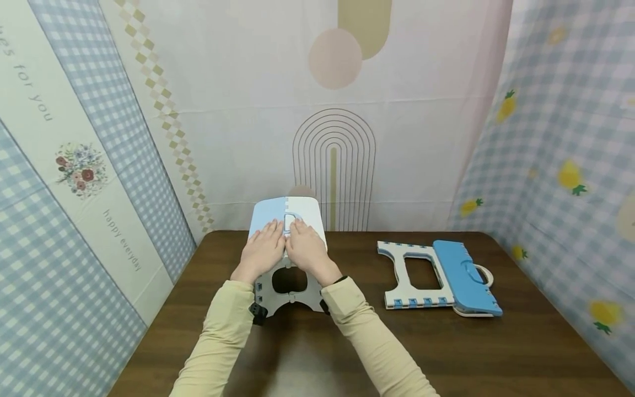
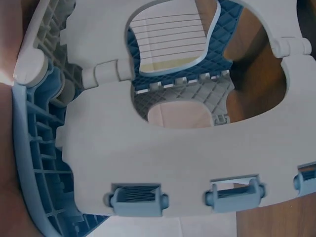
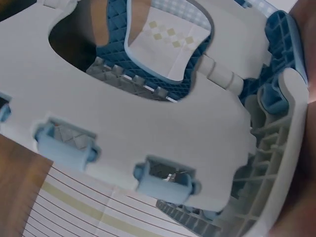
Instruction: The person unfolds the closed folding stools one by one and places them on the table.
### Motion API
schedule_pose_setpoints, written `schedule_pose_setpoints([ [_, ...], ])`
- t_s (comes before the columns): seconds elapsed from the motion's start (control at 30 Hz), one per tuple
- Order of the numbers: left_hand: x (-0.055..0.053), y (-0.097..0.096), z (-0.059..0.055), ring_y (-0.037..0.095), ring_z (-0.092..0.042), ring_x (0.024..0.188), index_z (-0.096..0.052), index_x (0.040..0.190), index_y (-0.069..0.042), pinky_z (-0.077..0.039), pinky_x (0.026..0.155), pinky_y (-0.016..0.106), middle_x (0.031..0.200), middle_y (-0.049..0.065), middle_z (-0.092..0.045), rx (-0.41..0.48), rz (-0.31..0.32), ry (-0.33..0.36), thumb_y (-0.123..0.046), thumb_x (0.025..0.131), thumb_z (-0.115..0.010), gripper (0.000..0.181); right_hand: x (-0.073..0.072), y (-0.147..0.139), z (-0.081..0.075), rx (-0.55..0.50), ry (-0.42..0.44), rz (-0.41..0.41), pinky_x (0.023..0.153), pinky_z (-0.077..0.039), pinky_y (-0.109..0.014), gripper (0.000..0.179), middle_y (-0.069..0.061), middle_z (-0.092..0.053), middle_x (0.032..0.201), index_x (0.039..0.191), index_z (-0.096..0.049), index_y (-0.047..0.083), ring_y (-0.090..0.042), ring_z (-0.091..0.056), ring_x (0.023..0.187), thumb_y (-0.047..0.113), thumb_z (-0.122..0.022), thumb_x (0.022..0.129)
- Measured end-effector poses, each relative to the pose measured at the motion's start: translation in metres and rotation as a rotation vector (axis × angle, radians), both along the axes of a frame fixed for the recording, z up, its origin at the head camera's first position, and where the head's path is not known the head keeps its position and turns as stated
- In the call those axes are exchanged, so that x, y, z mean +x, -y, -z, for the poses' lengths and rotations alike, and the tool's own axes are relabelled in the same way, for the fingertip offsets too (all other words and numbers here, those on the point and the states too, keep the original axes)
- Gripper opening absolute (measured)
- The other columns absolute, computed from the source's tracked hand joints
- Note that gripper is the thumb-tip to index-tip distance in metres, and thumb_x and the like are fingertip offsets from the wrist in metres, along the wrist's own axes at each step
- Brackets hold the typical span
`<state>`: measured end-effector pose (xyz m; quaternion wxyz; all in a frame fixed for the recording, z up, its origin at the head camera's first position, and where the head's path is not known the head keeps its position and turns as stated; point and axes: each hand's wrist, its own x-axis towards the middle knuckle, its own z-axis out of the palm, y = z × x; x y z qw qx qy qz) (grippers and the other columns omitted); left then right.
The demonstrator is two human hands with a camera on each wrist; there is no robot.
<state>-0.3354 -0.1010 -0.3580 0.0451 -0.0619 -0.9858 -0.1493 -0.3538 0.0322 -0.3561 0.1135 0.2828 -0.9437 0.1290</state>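
Observation:
A folding step stool stands opened out on the table, its seat [image 1: 268, 209] half blue and half white with a handle slot along the middle seam. My left hand [image 1: 263, 249] lies flat on that seat, fingers stretched forward. Beside it my right hand [image 1: 307, 249] rests in the same way, the two thumbs close together at the seam. Both wrist views look at the stool's white end panel [image 2: 113, 153], with its large opening and blue hinge pieces [image 2: 138, 201]. Ribbed undersides of the seat [image 3: 269, 177] show at the outer edges. The palms are hidden in the wrist views.
To the right a second blue and white folding stool [image 1: 458, 275] lies flattened on the brown wooden table [image 1: 347, 342], its white handle [image 1: 487, 275] pointing right. Patterned cloths [image 1: 238, 143] hang behind the table and along both sides.

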Motion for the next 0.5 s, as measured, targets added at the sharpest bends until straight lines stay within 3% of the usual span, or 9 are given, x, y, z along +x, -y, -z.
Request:
schedule_pose_setpoints([
  [0.1,0.0011,0.0033,-0.0016,0.029,-0.013,0.152,-0.016,0.156,-0.008,-0.009,0.124,0.05,0.163,0.012,-0.014,0.004,0.005,0.023,-0.033,0.105,-0.019,0.057,-0.0012,0.0019,0.0009,0.014,0.013,-0.008,0.119,-0.029,-0.042,0.05,-0.019,-0.039,0.153,0.145,-0.039,-0.006,-0.028,-0.034,0.145,0.024,-0.033,0.104],
  [0.33,-0.0007,-0.0006,-0.001,0.028,-0.017,0.152,-0.02,0.155,-0.009,-0.011,0.123,0.05,0.162,0.011,-0.019,0.014,-0.017,-0.027,-0.033,0.105,-0.02,0.056,-0.0034,-0.0014,0.0066,-0.004,0.044,0.044,0.122,-0.021,-0.043,0.054,-0.007,-0.03,0.159,0.151,-0.031,0.006,-0.02,-0.026,0.149,0.034,-0.025,0.105],
  [0.5,-0.0038,-0.0043,0.0002,0.028,-0.017,0.152,-0.02,0.155,-0.009,-0.011,0.123,0.05,0.163,0.01,-0.018,0.011,-0.029,-0.017,-0.034,0.105,-0.019,0.056,-0.0046,-0.005,0.0093,-0.012,0.039,0.052,0.122,-0.02,-0.045,0.054,-0.005,-0.03,0.159,0.152,-0.031,0.009,-0.019,-0.027,0.149,0.035,-0.024,0.106],
])
